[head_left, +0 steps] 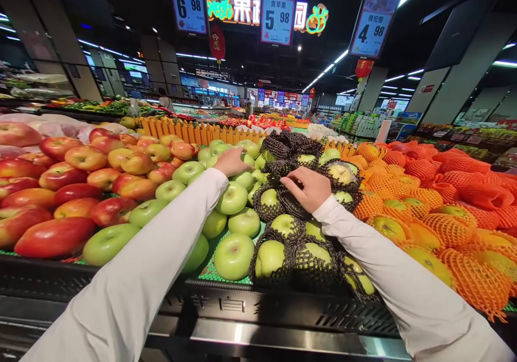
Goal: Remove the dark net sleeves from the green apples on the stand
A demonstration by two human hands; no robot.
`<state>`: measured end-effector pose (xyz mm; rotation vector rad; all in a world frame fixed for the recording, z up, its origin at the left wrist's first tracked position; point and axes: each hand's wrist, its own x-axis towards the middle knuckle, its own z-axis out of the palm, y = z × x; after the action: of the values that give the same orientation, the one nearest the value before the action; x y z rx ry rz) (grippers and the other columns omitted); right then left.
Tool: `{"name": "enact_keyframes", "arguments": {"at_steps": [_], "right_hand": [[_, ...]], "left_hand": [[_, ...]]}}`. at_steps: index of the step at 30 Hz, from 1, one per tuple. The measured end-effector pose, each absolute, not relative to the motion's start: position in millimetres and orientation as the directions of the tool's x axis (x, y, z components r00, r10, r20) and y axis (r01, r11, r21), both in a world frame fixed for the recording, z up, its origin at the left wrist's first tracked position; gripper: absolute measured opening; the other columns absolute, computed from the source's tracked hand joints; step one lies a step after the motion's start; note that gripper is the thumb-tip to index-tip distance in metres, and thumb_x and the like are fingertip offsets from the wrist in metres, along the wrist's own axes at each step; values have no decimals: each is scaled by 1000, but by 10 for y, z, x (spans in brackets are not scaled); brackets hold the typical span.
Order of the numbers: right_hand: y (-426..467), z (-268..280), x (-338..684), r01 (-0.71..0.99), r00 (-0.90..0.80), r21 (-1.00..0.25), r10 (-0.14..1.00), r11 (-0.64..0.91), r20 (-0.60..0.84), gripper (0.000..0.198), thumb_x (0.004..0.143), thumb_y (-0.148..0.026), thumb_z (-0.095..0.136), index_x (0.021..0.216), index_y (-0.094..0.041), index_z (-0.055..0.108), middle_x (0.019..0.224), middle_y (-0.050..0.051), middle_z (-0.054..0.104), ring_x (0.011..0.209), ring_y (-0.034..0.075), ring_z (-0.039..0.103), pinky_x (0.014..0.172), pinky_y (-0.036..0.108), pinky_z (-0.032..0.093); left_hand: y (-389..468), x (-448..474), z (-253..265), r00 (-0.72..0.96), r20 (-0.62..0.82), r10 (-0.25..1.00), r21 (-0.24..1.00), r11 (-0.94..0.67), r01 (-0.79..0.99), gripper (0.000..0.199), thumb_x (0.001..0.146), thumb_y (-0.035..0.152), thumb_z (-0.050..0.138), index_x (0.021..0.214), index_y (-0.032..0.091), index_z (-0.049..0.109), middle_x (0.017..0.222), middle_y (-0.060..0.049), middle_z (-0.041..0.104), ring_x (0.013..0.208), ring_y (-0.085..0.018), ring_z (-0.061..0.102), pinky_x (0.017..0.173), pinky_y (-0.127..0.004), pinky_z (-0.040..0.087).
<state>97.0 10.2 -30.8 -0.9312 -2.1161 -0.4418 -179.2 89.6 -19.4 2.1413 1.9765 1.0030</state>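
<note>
Among the green apples [231,197], my left hand [232,162] reaches down with its fingers bent and pressed together. Its fingertips are mostly hidden, and I cannot make out what they hold. To its right, my right hand [309,189] is curled over dark netting, its thumb and forefinger at a black foam net [278,170]. The palm side and the other fingers are out of sight. Just below my right hand, several green apples in black nets [270,258] sit in rows. A bare green apple [234,256] lies at the front, beside the netted ones.
Red-and-yellow apples [84,158] are heaped on the left. Oranges in orange nets [407,227] and fruit in red nets [487,189] fill the right. A black crate edge [226,297] runs along the front, a low orange fence [189,130] behind. Price signs [278,14] hang overhead.
</note>
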Motion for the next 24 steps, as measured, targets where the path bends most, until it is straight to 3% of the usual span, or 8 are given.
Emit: {"name": "enact_keyframes", "arguments": {"at_steps": [3, 6, 9, 14, 16, 19, 24], "right_hand": [[143, -344, 937, 792, -429, 4, 553, 610, 714, 36, 87, -56, 65, 91, -21, 70, 81, 4, 70, 82, 22, 63, 69, 32, 45], [196, -375, 923, 787, -433, -14, 569, 616, 700, 20, 84, -40, 69, 86, -21, 68, 77, 4, 67, 80, 23, 60, 69, 33, 44], [237, -382, 943, 753, -417, -11, 490, 658, 765, 10, 84, -30, 65, 81, -20, 64, 80, 5, 66, 80, 23, 58, 71, 34, 44], [329, -386, 1028, 807, -144, -61, 297, 587, 944, 18, 83, -36, 61, 74, -20, 57, 79, 11, 64, 84, 29, 59, 77, 43, 46], [366, -406, 1051, 793, -83, -99, 268, 601, 960, 14, 81, -33, 61, 75, -21, 59, 81, 13, 66, 87, 31, 60, 80, 45, 47], [403, -447, 1053, 778, -39, -175, 324, 603, 945, 18, 87, -33, 54, 76, -20, 61, 79, 15, 67, 81, 30, 61, 77, 45, 49], [457, -480, 1033, 768, -72, -159, 331, 620, 941, 28, 93, -22, 38, 93, -16, 65, 91, 18, 69, 89, 31, 63, 83, 46, 49]], "left_hand": [[921, -1726, -172, -105, 370, 923, 472, -89, 877, 75, 52, 48, 84, 117, 20, 60, 128, -20, 62, 124, -43, 53, 101, -52, 38], [937, -1647, -128, -157, 357, 921, 458, -26, 889, 73, 50, 46, 84, 114, 21, 59, 115, -19, 68, 114, -44, 58, 96, -54, 41], [939, -1590, -97, -184, 349, 919, 425, 20, 905, 67, 56, 40, 81, 115, 18, 57, 110, -20, 69, 107, -44, 61, 91, -54, 43], [823, -1556, -77, -173, 364, 915, 436, -4, 900, 71, 62, 39, 79, 124, 15, 53, 114, -24, 67, 107, -44, 63, 89, -51, 47], [741, -1570, -75, -140, 412, 900, 446, -65, 893, 77, 66, 43, 77, 132, 14, 48, 113, -24, 67, 106, -44, 63, 90, -53, 47], [602, -1587, -41, -25, 543, 839, 441, -260, 859, 80, 75, 40, 70, 143, 14, 38, 115, -21, 66, 111, -40, 63, 97, -53, 45], [335, -1504, 143, 179, 757, 629, 395, -658, 642, 75, 85, 35, 61, 150, 18, 29, 139, -19, 54, 130, -31, 52, 110, -46, 40]]}}
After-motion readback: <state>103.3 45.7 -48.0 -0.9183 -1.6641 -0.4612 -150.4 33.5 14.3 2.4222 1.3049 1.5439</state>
